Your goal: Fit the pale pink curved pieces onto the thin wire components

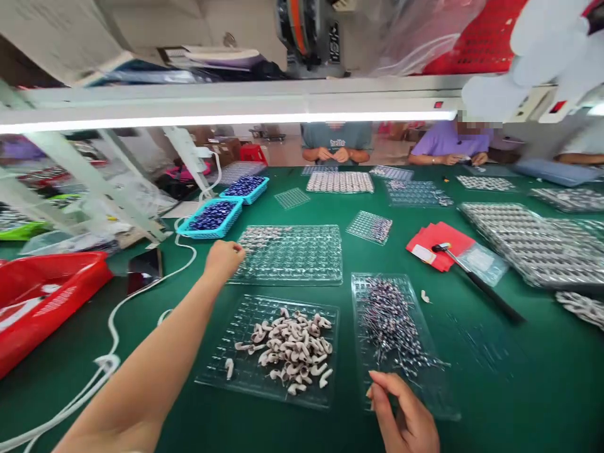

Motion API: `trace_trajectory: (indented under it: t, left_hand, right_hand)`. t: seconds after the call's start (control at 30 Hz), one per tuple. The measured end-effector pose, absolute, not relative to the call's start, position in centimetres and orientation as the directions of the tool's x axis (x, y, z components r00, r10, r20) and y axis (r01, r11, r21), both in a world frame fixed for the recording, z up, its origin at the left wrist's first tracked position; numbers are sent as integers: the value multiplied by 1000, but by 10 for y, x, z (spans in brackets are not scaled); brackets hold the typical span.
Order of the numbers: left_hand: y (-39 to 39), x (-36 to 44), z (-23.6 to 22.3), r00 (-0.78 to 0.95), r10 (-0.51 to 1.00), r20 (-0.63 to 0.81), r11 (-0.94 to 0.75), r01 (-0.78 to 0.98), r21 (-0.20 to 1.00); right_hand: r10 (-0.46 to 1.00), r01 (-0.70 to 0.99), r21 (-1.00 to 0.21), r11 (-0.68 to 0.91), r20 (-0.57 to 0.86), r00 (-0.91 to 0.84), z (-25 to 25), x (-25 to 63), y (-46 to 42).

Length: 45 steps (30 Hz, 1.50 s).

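My left hand (pixel 223 260) is reached out, fingers pinched together, at the left edge of a clear compartment tray (pixel 302 255). Small pale parts fill this tray's upper left cells. Whatever the left fingers hold is hidden. My right hand (pixel 401 412) is closed in a pinch over the near left part of another clear tray (pixel 434 396). A heap of small dark parts with thin wire leads (pixel 389 318) lies in that tray; I cannot make out anything between the right fingertips. Between my arms, white earbud-like shells (pixel 295 343) are piled on a third clear tray (pixel 217 371).
Two blue baskets (pixel 210 234) of dark blue parts stand at back left, a red bin (pixel 51 296) at far left. White cables (pixel 113 321) run beside a phone (pixel 145 270). A black-handled tool (pixel 486 289) touches red packets (pixel 436 242). Co-workers (pixel 337 141) sit opposite.
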State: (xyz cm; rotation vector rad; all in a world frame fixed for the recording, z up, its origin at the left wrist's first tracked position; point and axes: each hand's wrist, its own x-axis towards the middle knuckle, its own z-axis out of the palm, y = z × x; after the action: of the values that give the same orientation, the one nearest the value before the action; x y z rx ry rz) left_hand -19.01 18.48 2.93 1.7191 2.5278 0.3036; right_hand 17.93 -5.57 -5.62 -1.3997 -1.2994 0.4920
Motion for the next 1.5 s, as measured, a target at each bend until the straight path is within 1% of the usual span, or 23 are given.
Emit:
trace_trajectory:
  t: [0.07, 0.17, 0.2, 0.23, 0.27, 0.33, 0.37, 0.43, 0.47, 0.53, 0.63, 0.77, 0.87, 0.97, 1.1, 1.2, 1.37, 1.5]
  left_hand:
    - [170, -178, 40, -346, 934, 89, 320, 920, 227]
    - [137, -150, 51, -234, 967, 104, 193, 933, 306]
    - [123, -137, 53, -218, 971, 100, 164, 907, 387]
    - [109, -124, 54, -233, 970, 71, 173, 865, 471]
    - [94, -109, 54, -199, 979, 41, 141, 812, 566]
    - [64, -81, 53, 13, 999, -48, 28, 642, 766]
    - [51, -67, 52, 97, 992, -83, 15, 557, 830]
    - [30, -44, 50, 224, 965, -138, 25, 441, 897]
    - [22, -34, 49, 286, 947, -147, 16, 414, 910]
    - [12, -16, 48, 395, 909, -135, -33, 390, 920]
    - [7, 3, 43, 496, 858, -130, -74, 371, 926]
    - [3, 18, 27, 530, 825, -195, 6, 337, 942]
    - [-1, 22, 16, 534, 814, -231, 69, 305, 950]
    - [-1, 23, 10, 555, 789, -265, 106, 302, 947]
    - [1, 21, 8, 538, 791, -291, 97, 359, 928]
    - [3, 20, 6, 541, 787, -297, 101, 361, 927]
    - [2, 22, 0, 568, 764, -305, 138, 319, 938]
    - [1, 22, -5, 592, 741, -317, 179, 281, 943]
  right_hand:
    - [900, 416, -859, 297, 398, 179, -55, 184, -56]
    - [906, 350, -890, 292, 375, 197, -59, 187, -60]
    - [908, 326, -903, 279, 359, 216, -60, 189, -62]
    - [905, 306, -914, 267, 347, 247, -60, 191, -64]
    - [899, 295, -920, 257, 340, 277, -59, 194, -67]
    - [873, 309, -922, 235, 340, 351, -55, 206, -70]
    - [855, 336, -916, 219, 346, 387, -51, 214, -71]
    - [836, 423, -891, 164, 353, 420, -43, 233, -69]
    - [839, 481, -865, 143, 364, 405, -39, 243, -67]
    - [879, 600, -792, 113, 361, 311, -32, 259, -61]
    - [932, 738, -665, 114, 330, 153, -28, 272, -53]
    - [959, 842, -520, 143, 284, 13, -29, 274, -48]
    - [974, 876, -456, 156, 220, -58, -27, 273, -46]
    - [979, 893, -418, 168, 177, -101, -25, 272, -45]
    - [981, 920, -355, 168, 147, -122, -24, 270, -42]
    - [983, 932, -318, 177, 109, -149, -23, 268, -39]
    - [988, 928, -339, 155, 39, -151, -26, 267, -33]
    - [989, 919, -367, 145, 47, -137, -27, 268, -32]
